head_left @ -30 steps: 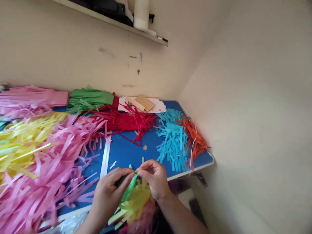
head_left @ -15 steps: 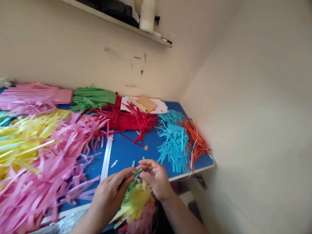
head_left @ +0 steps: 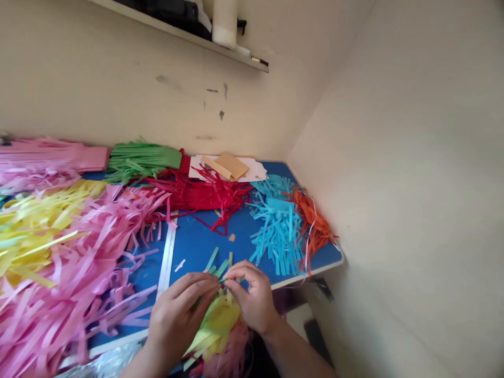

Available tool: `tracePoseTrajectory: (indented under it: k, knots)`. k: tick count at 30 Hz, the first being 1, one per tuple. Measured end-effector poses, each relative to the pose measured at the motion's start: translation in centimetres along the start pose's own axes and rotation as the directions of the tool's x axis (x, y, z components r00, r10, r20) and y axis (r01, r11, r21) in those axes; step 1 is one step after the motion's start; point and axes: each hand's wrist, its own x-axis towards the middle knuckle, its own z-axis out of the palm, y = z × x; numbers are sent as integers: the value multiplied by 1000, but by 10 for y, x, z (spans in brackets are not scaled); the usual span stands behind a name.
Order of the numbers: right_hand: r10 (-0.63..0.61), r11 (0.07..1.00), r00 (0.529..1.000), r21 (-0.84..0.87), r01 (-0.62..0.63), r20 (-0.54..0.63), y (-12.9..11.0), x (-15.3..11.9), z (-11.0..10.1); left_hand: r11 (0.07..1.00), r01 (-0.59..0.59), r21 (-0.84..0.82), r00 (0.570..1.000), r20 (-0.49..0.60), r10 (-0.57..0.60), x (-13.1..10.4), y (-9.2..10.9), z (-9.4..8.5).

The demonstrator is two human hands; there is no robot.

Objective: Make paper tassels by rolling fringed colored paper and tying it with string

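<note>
At the near edge of the blue table (head_left: 205,244), the left hand (head_left: 177,315) and the right hand (head_left: 252,299) meet fingertip to fingertip, both pinched shut on a small bundle of paper strips (head_left: 216,320); the pinch sits at the bundle's top, where a few narrow green strips (head_left: 218,265) poke up and fan out past the fingers; below the pinch the bundle widens into flat yellow strips that hang down between the two wrists, some edged in green, and beneath those a tuft of pink shows, partly hidden by the forearms; the strips look thin, straight-cut and slightly curled at their loose ends; how the strips are joined inside the pinch cannot be told, since the fingers cover it.

Just left of the left hand lies a broad heap of pink strips (head_left: 79,262), with a yellow heap (head_left: 35,226) beyond it; ahead of the pinch, well apart, a red pile (head_left: 205,194) spreads across the table, a green sheaf (head_left: 145,157) behind that; ahead and to the right of the right hand sit a light blue pile (head_left: 277,231) and, touching it, an orange pile (head_left: 315,220); farther back by the wall rest pieces of brown card (head_left: 230,165) on white paper.
</note>
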Motion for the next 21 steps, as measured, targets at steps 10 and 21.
tracePoseTrajectory:
  k: [10,21]
  knots:
    - [-55,998,996,-41,52,-72,1,-2,-2,995,-82,48,996,47,80,-3,-3,9]
    - [-65,995,995,-80,59,-75,2,-5,-8,1000,17,24,995,94,-20,-8,-2,11]
